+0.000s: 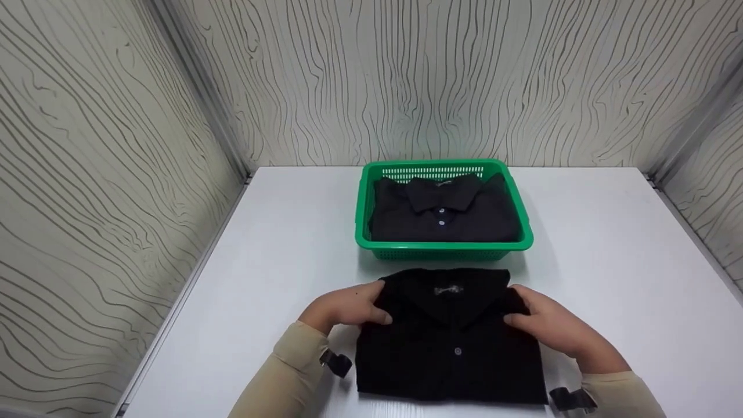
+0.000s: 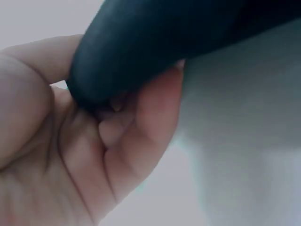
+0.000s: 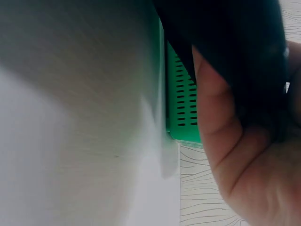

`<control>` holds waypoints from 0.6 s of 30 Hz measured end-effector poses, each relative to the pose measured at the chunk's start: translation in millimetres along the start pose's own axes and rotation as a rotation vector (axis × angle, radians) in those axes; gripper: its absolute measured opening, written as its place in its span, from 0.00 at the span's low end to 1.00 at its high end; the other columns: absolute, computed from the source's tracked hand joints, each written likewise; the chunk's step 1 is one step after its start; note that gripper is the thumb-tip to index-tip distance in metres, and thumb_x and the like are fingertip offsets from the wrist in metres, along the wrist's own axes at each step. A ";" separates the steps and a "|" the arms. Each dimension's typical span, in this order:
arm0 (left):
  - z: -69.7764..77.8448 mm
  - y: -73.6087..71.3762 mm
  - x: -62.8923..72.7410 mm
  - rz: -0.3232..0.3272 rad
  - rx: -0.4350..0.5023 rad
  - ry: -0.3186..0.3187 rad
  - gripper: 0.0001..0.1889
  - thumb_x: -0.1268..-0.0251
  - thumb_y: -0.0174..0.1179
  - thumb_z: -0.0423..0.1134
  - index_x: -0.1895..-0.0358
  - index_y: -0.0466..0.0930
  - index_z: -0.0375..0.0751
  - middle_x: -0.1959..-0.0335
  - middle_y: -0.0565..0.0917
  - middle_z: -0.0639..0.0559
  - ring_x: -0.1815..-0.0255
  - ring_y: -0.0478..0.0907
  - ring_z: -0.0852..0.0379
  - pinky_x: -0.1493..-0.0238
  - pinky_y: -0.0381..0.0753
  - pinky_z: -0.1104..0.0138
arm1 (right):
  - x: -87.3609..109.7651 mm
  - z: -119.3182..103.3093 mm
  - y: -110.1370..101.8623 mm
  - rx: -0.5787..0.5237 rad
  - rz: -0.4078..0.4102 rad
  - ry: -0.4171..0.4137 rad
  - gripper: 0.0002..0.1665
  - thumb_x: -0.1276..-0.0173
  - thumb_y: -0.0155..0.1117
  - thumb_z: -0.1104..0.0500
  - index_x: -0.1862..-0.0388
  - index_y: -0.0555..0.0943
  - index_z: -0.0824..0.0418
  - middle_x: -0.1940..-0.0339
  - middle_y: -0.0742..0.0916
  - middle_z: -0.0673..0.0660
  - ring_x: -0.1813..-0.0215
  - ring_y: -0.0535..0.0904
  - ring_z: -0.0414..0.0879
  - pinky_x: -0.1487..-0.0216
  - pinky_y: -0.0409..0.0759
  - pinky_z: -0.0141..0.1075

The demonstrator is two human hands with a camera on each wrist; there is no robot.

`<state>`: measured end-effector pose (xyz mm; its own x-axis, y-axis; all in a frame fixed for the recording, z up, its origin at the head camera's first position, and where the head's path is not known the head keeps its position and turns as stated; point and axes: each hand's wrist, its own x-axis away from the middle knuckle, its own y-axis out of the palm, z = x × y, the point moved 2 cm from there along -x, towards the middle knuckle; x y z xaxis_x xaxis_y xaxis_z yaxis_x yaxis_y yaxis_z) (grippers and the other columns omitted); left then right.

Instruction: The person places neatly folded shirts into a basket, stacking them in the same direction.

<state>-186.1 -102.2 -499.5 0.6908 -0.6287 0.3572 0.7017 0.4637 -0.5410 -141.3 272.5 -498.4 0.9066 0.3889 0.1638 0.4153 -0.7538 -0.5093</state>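
Note:
A folded black collared shirt [image 1: 429, 360] is held between both hands, its collar toward the basket and a pale button at the front. My left hand [image 1: 351, 305] grips its left side, thumb on top and fingers curled beneath, as the left wrist view shows. On the opposite side my right hand [image 1: 551, 322] holds the edge the same way; in the right wrist view its fingers [image 3: 218, 113] wrap under the dark cloth [image 3: 240, 47]. Light shows below the fabric in both wrist views, so the held sides are raised off the table.
Just beyond the shirt stands a green perforated basket [image 1: 444, 246], with another folded dark shirt [image 1: 464, 223] lying inside, collar up. Both are on a white table [image 1: 278, 249]. Wood-grain patterned walls [image 1: 371, 81] rise behind and at the sides.

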 end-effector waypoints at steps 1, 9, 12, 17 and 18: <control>0.7 -1.0 1.1 0.001 0.013 -0.008 0.32 0.36 0.67 0.45 0.30 0.66 0.44 0.45 0.76 0.51 0.52 0.78 0.56 0.61 0.82 0.62 | 0.8 -0.7 -0.9 -0.007 0.000 -0.002 0.21 0.29 0.65 0.59 0.40 0.74 0.63 0.46 0.82 0.59 0.50 0.77 0.53 0.52 0.77 0.40; 5.4 -6.3 11.4 0.005 0.084 -0.057 0.51 0.33 0.66 0.47 0.19 0.42 0.34 0.21 0.56 0.38 0.34 0.70 0.50 0.56 0.84 0.58 | 7.5 -6.7 -8.8 -0.034 0.005 -0.019 0.21 0.27 0.64 0.59 0.40 0.72 0.65 0.49 0.82 0.60 0.52 0.78 0.53 0.55 0.79 0.39; 9.4 -7.3 14.9 -0.004 0.099 -0.043 0.52 0.33 0.66 0.47 0.19 0.40 0.34 0.20 0.54 0.37 0.33 0.69 0.50 0.51 0.82 0.58 | 11.4 -12.0 -11.2 -0.050 -0.006 -0.040 0.21 0.26 0.63 0.60 0.40 0.71 0.66 0.51 0.82 0.61 0.55 0.79 0.52 0.56 0.81 0.40; 19.1 -10.4 22.0 -0.037 0.123 0.017 0.55 0.32 0.66 0.47 0.18 0.32 0.36 0.18 0.44 0.40 0.23 0.55 0.51 0.32 0.69 0.58 | 17.3 -20.0 -16.5 -0.076 -0.018 -0.067 0.21 0.26 0.62 0.61 0.39 0.69 0.68 0.51 0.82 0.62 0.55 0.81 0.50 0.57 0.82 0.39; 21.1 -11.5 23.1 -0.042 0.125 0.033 0.55 0.33 0.66 0.47 0.19 0.31 0.36 0.18 0.42 0.41 0.21 0.50 0.53 0.28 0.63 0.59 | 18.5 -21.1 -17.7 -0.083 -0.018 -0.068 0.21 0.25 0.62 0.61 0.39 0.69 0.67 0.51 0.82 0.62 0.55 0.82 0.50 0.56 0.82 0.39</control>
<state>-174.5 -108.9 -469.0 0.6559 -0.6682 0.3512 0.7474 0.5097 -0.4260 -130.3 281.9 -468.5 0.8931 0.4354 0.1135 0.4387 -0.7867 -0.4344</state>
